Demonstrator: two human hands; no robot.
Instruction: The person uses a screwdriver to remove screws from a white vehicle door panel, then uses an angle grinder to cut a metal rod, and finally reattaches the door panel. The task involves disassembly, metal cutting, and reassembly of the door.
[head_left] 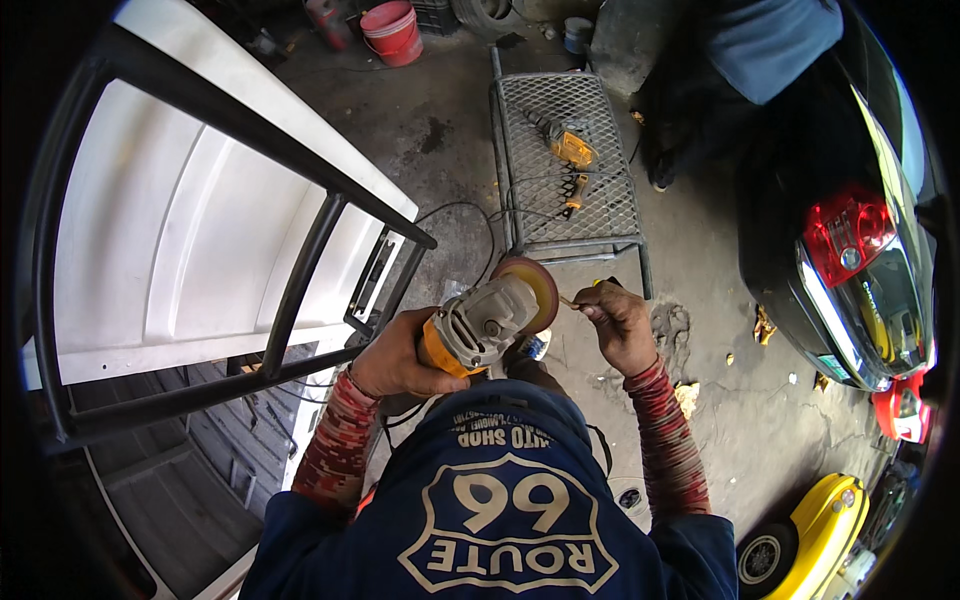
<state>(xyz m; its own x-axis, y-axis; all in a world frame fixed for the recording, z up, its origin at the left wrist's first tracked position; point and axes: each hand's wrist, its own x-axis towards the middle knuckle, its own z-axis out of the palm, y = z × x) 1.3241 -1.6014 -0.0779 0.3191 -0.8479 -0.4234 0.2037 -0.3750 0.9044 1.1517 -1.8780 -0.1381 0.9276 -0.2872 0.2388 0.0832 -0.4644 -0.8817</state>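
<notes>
My left hand (396, 360) is wrapped round the yellow body of an angle grinder (483, 322), which I hold up in front of my chest. Its round reddish-brown disc (543, 292) faces to the right. At the disc's right edge, my right hand (621, 326) pinches a thin, short rod-like piece (569, 303) between thumb and fingertips. The piece points at the disc; whether the two touch I cannot tell. Most of the rod is hidden in my fingers.
A black tubular rack (300, 285) and white vehicle panel (170, 220) stand close on my left. Ahead is a metal mesh stand (540, 100) bearing a yellow power tool (572, 148). A cable (478, 207) crosses the floor. On the right are a dark car (800, 250) and another person (770, 50).
</notes>
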